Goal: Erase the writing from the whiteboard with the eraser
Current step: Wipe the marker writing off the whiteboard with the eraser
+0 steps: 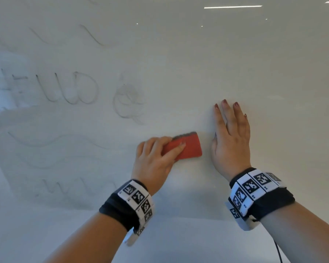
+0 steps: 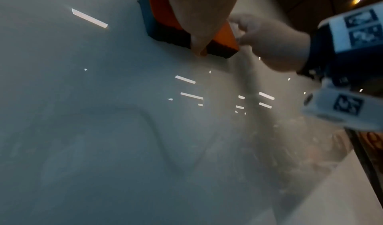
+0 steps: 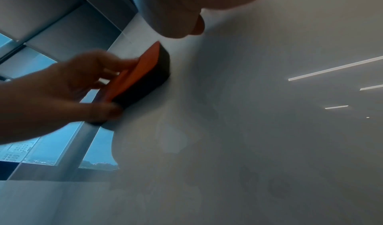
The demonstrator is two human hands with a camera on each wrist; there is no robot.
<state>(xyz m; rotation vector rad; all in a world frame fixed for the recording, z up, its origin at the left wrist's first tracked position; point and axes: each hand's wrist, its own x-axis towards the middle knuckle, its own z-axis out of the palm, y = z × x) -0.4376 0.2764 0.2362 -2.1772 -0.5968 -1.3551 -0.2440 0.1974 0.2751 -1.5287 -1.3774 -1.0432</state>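
Observation:
A white whiteboard [image 1: 179, 63] fills the head view, with faint grey writing [image 1: 129, 101] and wavy lines on its left half. My left hand [image 1: 156, 156] grips a red eraser [image 1: 188, 147] with a dark felt pad and holds it against the board, just right of the writing. The same eraser [image 2: 165, 32] shows at the top of the left wrist view, and the eraser [image 3: 143, 74] sits pad-down on the board in the right wrist view. My right hand [image 1: 230, 133] lies flat on the board with straight fingers, just right of the eraser.
Ceiling lights reflect in the glossy board [image 1: 233, 6]. In the right wrist view a window [image 3: 41, 146] and dark frame lie beyond the board's left edge. A black cable [image 1: 278, 251] hangs from my right wristband.

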